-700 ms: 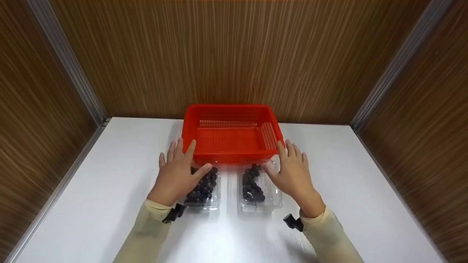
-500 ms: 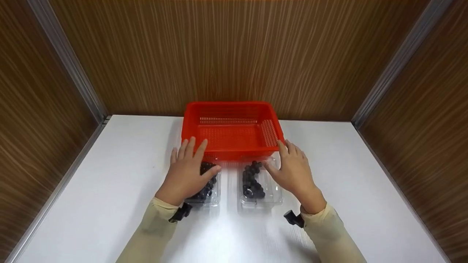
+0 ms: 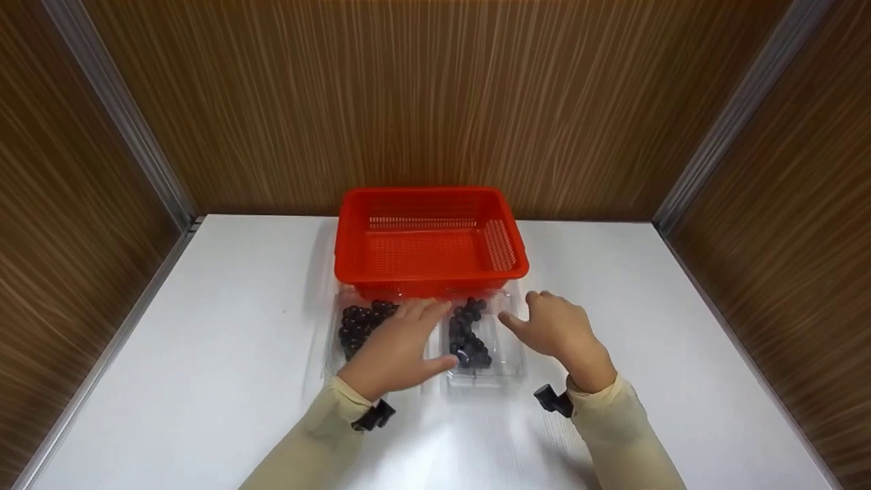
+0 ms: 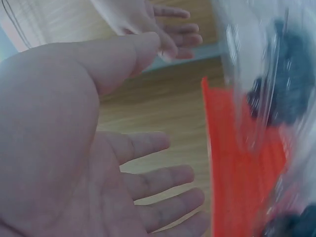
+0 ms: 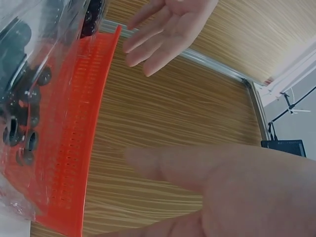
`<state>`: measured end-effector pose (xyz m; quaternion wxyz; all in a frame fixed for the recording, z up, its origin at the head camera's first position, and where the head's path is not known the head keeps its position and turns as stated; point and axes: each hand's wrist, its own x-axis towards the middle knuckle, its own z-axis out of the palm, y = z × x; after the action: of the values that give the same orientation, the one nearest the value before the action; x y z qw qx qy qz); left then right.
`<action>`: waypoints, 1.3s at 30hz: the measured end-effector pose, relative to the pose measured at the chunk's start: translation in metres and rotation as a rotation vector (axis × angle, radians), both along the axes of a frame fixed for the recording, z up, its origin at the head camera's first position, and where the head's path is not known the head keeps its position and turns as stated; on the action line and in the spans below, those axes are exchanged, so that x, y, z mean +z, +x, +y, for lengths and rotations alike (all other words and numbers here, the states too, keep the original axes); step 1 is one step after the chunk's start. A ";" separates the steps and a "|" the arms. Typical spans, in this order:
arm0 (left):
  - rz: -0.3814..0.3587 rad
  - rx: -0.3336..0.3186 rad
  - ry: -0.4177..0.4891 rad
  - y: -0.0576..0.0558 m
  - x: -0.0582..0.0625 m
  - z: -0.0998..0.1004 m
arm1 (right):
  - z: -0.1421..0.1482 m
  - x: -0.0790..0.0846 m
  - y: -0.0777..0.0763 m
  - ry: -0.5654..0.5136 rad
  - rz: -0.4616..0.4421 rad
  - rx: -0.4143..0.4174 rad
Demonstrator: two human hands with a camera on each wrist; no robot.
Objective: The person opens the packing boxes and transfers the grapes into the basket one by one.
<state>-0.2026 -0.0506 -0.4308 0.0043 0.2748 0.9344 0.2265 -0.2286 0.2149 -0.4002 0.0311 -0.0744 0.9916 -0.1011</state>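
Compared with half a second ago, the left hand (image 3: 401, 344) has swung inward, now spread open with nothing in its grasp above the gap between the two clear containers, and more of the left container (image 3: 335, 347) and its dark grapes (image 3: 359, 328) shows. The right hand (image 3: 561, 330), also empty and loosely open, has drawn back from the rim of the red basket (image 3: 435, 280) to beside the right container (image 3: 507, 348), while both containers remain on the bench (image 3: 231, 320) just in front of the basket.

A white table (image 3: 245, 306) carries a red basket (image 3: 435, 277), far middle; just nearer lie a left clear box (image 3: 334, 350) and a right clear box (image 3: 505, 350), side by side.
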 end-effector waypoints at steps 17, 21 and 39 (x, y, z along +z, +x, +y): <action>-0.093 -0.051 -0.007 0.007 -0.023 0.027 | -0.012 -0.005 0.004 0.043 -0.219 0.081; -0.094 -0.043 -0.013 0.007 -0.024 0.026 | -0.015 -0.007 0.003 0.019 -0.216 0.094; -0.001 0.060 -0.072 0.001 -0.032 0.023 | -0.022 -0.017 0.002 -0.032 -0.210 0.104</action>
<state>-0.2015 -0.0273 -0.4632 0.0076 0.2460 0.9498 0.1929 -0.2270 0.1934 -0.4171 0.1388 -0.1155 0.9759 -0.1222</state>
